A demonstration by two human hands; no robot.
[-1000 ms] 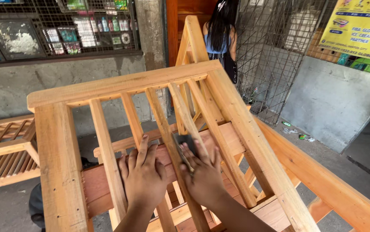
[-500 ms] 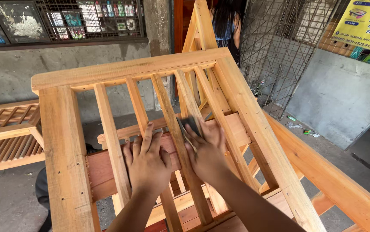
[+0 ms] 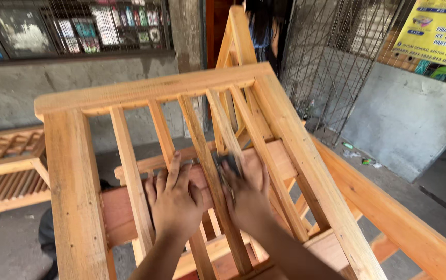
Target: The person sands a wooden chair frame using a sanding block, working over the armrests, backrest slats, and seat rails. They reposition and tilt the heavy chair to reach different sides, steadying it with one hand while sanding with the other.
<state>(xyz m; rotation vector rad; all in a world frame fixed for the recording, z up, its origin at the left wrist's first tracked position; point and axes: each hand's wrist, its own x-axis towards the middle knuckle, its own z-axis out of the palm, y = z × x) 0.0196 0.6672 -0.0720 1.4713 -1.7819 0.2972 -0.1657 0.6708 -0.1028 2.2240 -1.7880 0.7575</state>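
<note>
A pale wooden slatted frame (image 3: 150, 91), like a chair or bench back, stands tilted in front of me. My left hand (image 3: 174, 199) lies flat with spread fingers on a reddish board behind the slats. My right hand (image 3: 246, 189) presses a small dark piece of sandpaper (image 3: 225, 161) against one of the middle slats (image 3: 205, 150), with the fingers curled over it. Both forearms come up from the bottom edge.
Another slatted wooden piece (image 3: 5, 166) rests at the left on the concrete floor. A long wooden rail (image 3: 399, 223) runs down to the right. A wire mesh panel (image 3: 332, 62) and a person with dark hair (image 3: 264, 26) stand behind the frame.
The view has shifted, so the frame sits a little more to the right. My right hand has slid along the slat with the sandpaper. The left hand stays on the board.
</note>
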